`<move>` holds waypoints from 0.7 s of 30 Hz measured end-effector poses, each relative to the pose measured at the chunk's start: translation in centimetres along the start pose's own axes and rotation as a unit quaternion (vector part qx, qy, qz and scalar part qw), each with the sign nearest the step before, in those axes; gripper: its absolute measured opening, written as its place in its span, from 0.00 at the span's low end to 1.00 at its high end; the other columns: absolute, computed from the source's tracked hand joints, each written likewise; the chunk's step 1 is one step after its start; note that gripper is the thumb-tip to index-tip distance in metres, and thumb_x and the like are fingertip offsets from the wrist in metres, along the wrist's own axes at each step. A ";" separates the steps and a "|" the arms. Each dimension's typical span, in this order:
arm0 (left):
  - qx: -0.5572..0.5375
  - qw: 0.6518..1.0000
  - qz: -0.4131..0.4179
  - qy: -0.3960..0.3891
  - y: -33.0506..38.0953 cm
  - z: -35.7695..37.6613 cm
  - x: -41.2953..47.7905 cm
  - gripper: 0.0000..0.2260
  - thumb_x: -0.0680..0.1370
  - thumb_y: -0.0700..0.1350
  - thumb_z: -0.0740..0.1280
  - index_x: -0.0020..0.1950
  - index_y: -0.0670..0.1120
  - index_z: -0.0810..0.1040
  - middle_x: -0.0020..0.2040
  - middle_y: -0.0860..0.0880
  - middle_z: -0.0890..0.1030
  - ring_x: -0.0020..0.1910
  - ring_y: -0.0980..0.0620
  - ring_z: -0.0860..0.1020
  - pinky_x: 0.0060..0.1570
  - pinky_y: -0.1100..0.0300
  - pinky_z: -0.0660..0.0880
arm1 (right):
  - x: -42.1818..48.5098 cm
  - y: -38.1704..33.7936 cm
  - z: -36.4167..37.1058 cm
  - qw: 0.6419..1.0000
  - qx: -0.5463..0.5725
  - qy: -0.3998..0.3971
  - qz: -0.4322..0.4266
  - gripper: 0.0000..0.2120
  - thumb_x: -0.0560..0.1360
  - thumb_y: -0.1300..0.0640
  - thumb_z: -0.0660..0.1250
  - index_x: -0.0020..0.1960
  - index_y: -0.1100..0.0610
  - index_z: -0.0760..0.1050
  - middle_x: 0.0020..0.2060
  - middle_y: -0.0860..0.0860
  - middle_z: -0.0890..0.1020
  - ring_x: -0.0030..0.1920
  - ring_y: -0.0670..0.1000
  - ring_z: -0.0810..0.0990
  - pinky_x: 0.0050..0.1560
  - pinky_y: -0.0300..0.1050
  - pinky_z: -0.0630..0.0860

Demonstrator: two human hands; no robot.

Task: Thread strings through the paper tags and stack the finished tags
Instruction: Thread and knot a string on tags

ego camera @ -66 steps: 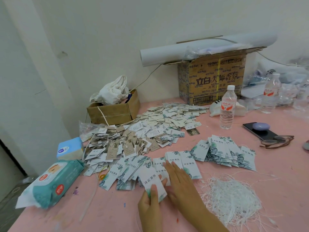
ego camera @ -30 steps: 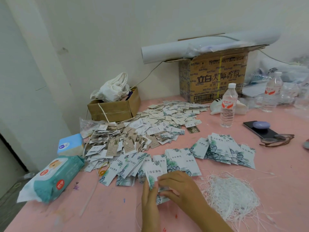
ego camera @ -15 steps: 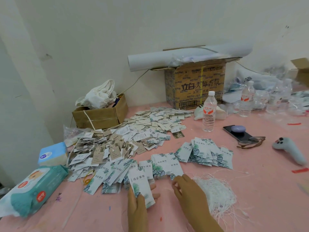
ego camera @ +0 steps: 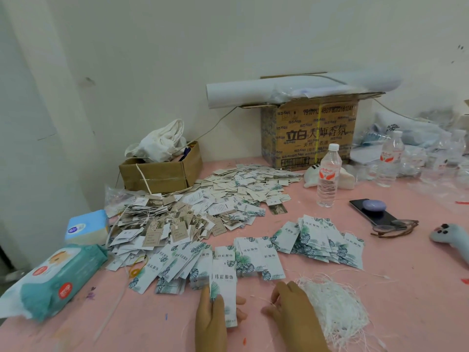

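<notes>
A white leaf-printed tag (ego camera: 223, 285) is being gripped by the left grip (ego camera: 212, 317), with fingers wrapped round its lower half, above the pink worktop (ego camera: 406, 288). The right grip (ego camera: 291, 309) is being rested just to its right, fingers curled, touching the string pile (ego camera: 335, 308). Whether a strand is being pinched cannot be told. Fanned tags (ego camera: 253, 252) are lying just beyond both grips.

Pink table (ego camera: 418, 288), paper tags (ego camera: 317, 240), white strings (ego camera: 332, 306), bottle (ego camera: 328, 176), phone (ego camera: 380, 218)
</notes>
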State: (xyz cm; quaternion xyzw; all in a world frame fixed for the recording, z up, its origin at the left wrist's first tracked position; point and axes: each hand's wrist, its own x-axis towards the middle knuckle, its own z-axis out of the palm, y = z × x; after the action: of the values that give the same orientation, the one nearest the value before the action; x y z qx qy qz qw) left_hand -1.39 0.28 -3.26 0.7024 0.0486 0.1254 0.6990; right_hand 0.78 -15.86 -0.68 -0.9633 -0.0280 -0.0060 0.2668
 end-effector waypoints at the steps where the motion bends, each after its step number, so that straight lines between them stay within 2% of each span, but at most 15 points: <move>1: -0.023 1.000 0.008 -0.001 0.3 0.1 0.0 0.09 0.83 0.40 0.57 0.60 0.45 0.74 0.42 0.38 0.84 0.34 0.40 0.82 0.37 0.49 0.82 | 0.1 0.0 0.0 1.000 -0.006 -0.014 0.004 0.17 0.75 0.46 0.68 0.37 0.46 0.60 0.42 0.45 0.65 0.52 0.48 0.71 0.46 0.36 0.64; 2: -0.034 0.999 0.017 -0.005 0.7 0.1 -0.2 0.08 0.82 0.39 0.58 0.59 0.46 0.74 0.40 0.39 0.85 0.31 0.43 0.82 0.32 0.55 0.80 | 0.2 0.1 0.0 1.000 -0.015 -0.024 0.010 0.19 0.76 0.47 0.67 0.35 0.46 0.58 0.40 0.45 0.64 0.55 0.49 0.71 0.47 0.37 0.64; 4: -0.041 0.999 0.022 -0.017 1.6 0.2 -0.6 0.09 0.81 0.38 0.60 0.59 0.47 0.73 0.40 0.43 0.86 0.30 0.45 0.82 0.30 0.60 0.79 | 0.2 -0.1 -0.2 0.999 -0.029 -0.022 0.013 0.18 0.77 0.48 0.65 0.35 0.47 0.59 0.40 0.45 0.64 0.59 0.49 0.71 0.51 0.39 0.66; 6: -0.038 0.999 0.012 -0.025 1.7 0.5 -0.8 0.12 0.80 0.37 0.62 0.61 0.48 0.73 0.43 0.48 0.86 0.35 0.45 0.84 0.32 0.62 0.79 | -0.2 -0.4 -0.1 0.999 -0.047 0.004 -0.002 0.07 0.78 0.46 0.62 0.45 0.48 0.68 0.48 0.48 0.69 0.61 0.50 0.70 0.55 0.40 0.66; 8: -0.028 0.999 0.009 -0.039 1.9 0.6 -1.1 0.17 0.80 0.35 0.63 0.65 0.50 0.71 0.47 0.52 0.86 0.38 0.44 0.85 0.35 0.60 0.80 | -0.6 -0.5 0.3 0.995 -0.093 0.036 -0.019 0.11 0.80 0.45 0.59 0.57 0.51 0.70 0.56 0.48 0.71 0.59 0.49 0.69 0.53 0.41 0.64; 9: -0.034 0.998 0.010 -0.045 2.0 0.6 -1.1 0.22 0.79 0.33 0.63 0.68 0.54 0.68 0.49 0.54 0.86 0.39 0.44 0.85 0.38 0.56 0.81 | -0.8 -0.5 0.5 0.992 -0.103 0.059 -0.029 0.12 0.80 0.45 0.57 0.57 0.51 0.69 0.56 0.46 0.70 0.57 0.48 0.68 0.50 0.40 0.61; 11: -0.029 0.998 0.030 -0.042 2.4 0.4 -1.1 0.33 0.79 0.31 0.63 0.73 0.63 0.59 0.52 0.63 0.83 0.43 0.46 0.85 0.44 0.48 0.81 | -1.2 -0.8 0.5 0.989 -0.085 0.110 -0.043 0.08 0.81 0.45 0.53 0.54 0.48 0.65 0.50 0.42 0.68 0.51 0.45 0.65 0.47 0.40 0.55; 13: -0.015 0.998 0.050 -0.040 2.7 0.3 -1.1 0.37 0.79 0.30 0.62 0.74 0.66 0.54 0.55 0.65 0.81 0.45 0.51 0.85 0.47 0.44 0.81 | -1.3 -1.2 0.5 0.985 -0.025 0.157 -0.068 0.05 0.82 0.49 0.54 0.47 0.46 0.62 0.45 0.41 0.69 0.47 0.46 0.64 0.46 0.41 0.55; 15: 0.003 0.998 0.057 -0.038 2.7 0.4 -1.2 0.36 0.80 0.33 0.62 0.73 0.69 0.53 0.58 0.59 0.82 0.45 0.49 0.85 0.48 0.45 0.80 | -1.3 -1.4 0.5 0.977 0.073 0.186 -0.080 0.13 0.81 0.57 0.57 0.40 0.45 0.60 0.39 0.45 0.72 0.42 0.49 0.68 0.45 0.44 0.60; 17: 0.011 0.998 0.055 -0.024 2.7 0.5 -1.5 0.36 0.81 0.35 0.61 0.73 0.72 0.51 0.57 0.59 0.82 0.43 0.48 0.85 0.46 0.49 0.80 | -1.6 -1.6 0.5 0.958 0.147 0.231 -0.083 0.18 0.79 0.60 0.62 0.38 0.43 0.60 0.35 0.46 0.70 0.38 0.50 0.68 0.40 0.47 0.66; 19: 0.007 0.999 0.046 -0.022 2.8 0.4 -1.6 0.33 0.82 0.35 0.59 0.72 0.70 0.56 0.55 0.59 0.83 0.43 0.48 0.85 0.43 0.53 0.79 | -1.7 -1.8 0.4 0.934 0.136 0.315 -0.104 0.15 0.75 0.63 0.67 0.40 0.47 0.65 0.35 0.45 0.70 0.36 0.51 0.69 0.37 0.50 0.68; 21: 0.012 0.998 0.030 -0.050 3.0 0.3 -1.5 0.25 0.82 0.34 0.58 0.68 0.65 0.70 0.54 0.55 0.85 0.43 0.50 0.84 0.40 0.60 0.78 | -1.5 -1.8 0.3 0.908 0.134 0.379 -0.121 0.13 0.71 0.69 0.70 0.41 0.54 0.70 0.38 0.47 0.74 0.38 0.52 0.71 0.38 0.52 0.69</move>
State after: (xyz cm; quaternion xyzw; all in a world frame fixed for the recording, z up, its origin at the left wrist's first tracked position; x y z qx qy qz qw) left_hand -3.10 -0.43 -0.48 0.7174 -0.0058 0.1102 0.6878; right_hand -0.85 -14.25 -0.02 -0.8330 -0.0413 -0.3994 0.3806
